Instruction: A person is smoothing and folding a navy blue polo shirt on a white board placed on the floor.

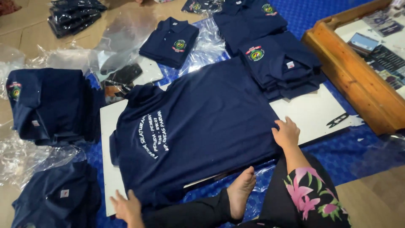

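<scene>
**A:** Head view, so we're looking straight down at someone sitting on the floor. A navy polo shirt [198, 126] is lying back-up, spread flat on a white board [312, 112]. The right hand [287, 133] is resting open, palm down, on the shirt's hem corner. The left hand [125, 207] is lying flat and open too, fingers spread, at the opposite corner by the board's near edge. Neither is gripping anything.

**B:** How much room is there around it?

**A:** Not loads. A stack of folded shirts [280, 67] is sitting on the board's far end, just touching the spread shirt's side. Bare board is showing to the right of the right hand, with small black snips [337, 120] lying near that edge. A wooden frame [354, 80] is boxing in the right side, well apart from the hand. To the left, another pile of shirts [48, 105] is sitting among crinkled clear plastic bags [25, 158].

**B:** And underneath?

**A:** A blue patterned mat [358, 147] is covering the middle, with tan floor showing beyond it. The person's bare foot [240, 190] is tucked right against the board's near edge.
</scene>
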